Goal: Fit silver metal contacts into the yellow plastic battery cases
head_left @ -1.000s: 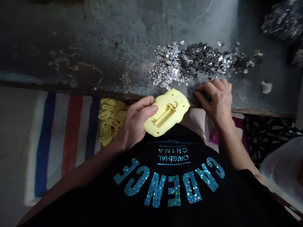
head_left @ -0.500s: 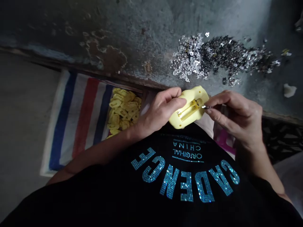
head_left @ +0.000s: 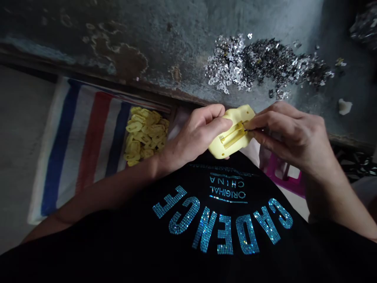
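Note:
A yellow plastic casing (head_left: 232,147) with a long battery slot faces up in front of my chest. My left hand (head_left: 203,127) is closed round its left side, thumb on top. My right hand (head_left: 290,127) pinches at the right end of the slot, its fingertips touching the casing. Between those fingertips sits a small metal contact plate, mostly hidden, with just a dark edge showing. A small metal piece shows at the slot's left end. Past the casing, a heap of small metal contact plates (head_left: 229,65) lies on the worn metal table (head_left: 176,43).
Below the table edge at left, many yellow casings (head_left: 144,133) fill a container beside a striped woven sheet (head_left: 94,137). A magenta plastic frame (head_left: 282,179) is under my right forearm. A whitish lump (head_left: 344,107) and a dark plastic bag (head_left: 365,27) lie at right.
My right hand has moved left with the metal contact plate, from just beside the casing into the right end of its slot. My left hand keeps its hold. The view has shifted slightly.

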Motion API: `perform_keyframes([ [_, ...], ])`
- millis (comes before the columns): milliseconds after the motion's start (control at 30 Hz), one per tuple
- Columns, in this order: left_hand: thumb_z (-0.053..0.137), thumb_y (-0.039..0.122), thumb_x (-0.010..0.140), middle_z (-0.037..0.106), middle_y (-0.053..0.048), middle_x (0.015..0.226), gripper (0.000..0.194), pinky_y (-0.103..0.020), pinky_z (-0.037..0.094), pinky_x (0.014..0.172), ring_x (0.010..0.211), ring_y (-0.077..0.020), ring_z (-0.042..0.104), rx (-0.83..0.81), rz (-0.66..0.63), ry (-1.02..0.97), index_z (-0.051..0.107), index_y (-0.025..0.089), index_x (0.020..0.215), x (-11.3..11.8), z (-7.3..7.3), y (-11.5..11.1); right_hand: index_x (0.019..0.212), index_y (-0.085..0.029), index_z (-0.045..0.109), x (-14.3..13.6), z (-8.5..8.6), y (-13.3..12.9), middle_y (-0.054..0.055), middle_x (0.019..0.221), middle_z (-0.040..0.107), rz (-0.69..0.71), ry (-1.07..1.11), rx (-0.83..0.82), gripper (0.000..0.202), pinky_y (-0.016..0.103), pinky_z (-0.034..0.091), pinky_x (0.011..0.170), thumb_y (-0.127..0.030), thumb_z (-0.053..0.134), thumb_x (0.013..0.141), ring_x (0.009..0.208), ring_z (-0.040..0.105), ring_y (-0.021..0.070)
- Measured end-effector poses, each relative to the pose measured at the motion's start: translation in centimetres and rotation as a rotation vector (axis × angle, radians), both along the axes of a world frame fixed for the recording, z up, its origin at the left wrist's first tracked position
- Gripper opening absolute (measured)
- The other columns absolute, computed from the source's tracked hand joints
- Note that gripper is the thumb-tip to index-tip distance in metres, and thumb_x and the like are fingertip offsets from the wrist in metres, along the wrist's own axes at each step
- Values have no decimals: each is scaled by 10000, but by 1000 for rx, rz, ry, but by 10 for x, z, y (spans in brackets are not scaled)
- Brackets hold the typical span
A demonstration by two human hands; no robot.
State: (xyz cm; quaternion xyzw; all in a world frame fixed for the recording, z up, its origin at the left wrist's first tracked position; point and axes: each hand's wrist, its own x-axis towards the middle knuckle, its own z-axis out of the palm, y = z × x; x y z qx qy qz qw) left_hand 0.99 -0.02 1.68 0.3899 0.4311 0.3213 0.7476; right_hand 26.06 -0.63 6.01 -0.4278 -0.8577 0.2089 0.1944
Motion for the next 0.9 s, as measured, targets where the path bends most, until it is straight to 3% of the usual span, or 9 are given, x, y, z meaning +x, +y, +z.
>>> perform_keyframes([
  [167, 782, 413, 1009, 593, 18, 764, 358, -238, 558, 448, 614, -155, 639, -23, 3, -21, 533, 235, 823, 3, 0, -2, 1102, -303, 794, -4, -2, 1, 55, 1046, 809, 54, -33, 132, 147, 417, 622, 812, -255, 666, 1157, 915, 708, 252],
  [433, 780, 415, 1024, 558, 20, 766, 375, -233, 518, 450, 621, -147, 607, -18, -4, -18, 518, 237, 823, 5, -1, -1, 1075, -299, 778, -8, -5, -9, 45, 1023, 790, 34, -120, 183, 223, 404, 602, 767, -245, 592, 1188, 909, 673, 247],
  [600, 797, 394, 989, 569, 26, 764, 365, -259, 587, 457, 619, -152, 608, -57, 2, -49, 515, 241, 816, 7, -1, 0, 1233, -343, 817, -4, -9, -17, 41, 1094, 842, -11, 14, 178, 203, 445, 639, 791, -234, 671, 1143, 893, 720, 261],
  [733, 773, 400, 1005, 606, 21, 765, 351, -267, 592, 471, 629, -168, 646, -60, 1, -43, 519, 242, 822, 6, -3, 0, 1233, -375, 826, -1, -16, -25, 45, 1117, 860, -120, 93, 168, 234, 492, 680, 860, -208, 711, 1116, 948, 773, 283],
  [833, 775, 411, 1029, 622, 10, 780, 343, -241, 523, 506, 672, -164, 647, 44, -20, 41, 545, 236, 843, 5, -1, -2, 1280, -363, 820, 2, -28, -23, 79, 1237, 844, -232, 171, 120, 197, 529, 708, 947, -316, 781, 1093, 1090, 803, 316],
  [900, 780, 378, 1029, 593, 8, 783, 342, -243, 458, 534, 695, -153, 599, 165, -25, 123, 536, 233, 837, 5, 2, -4, 1372, -339, 793, 5, -37, -17, 104, 1338, 816, -272, 227, 25, 342, 499, 718, 920, -448, 847, 1052, 1144, 803, 323],
])
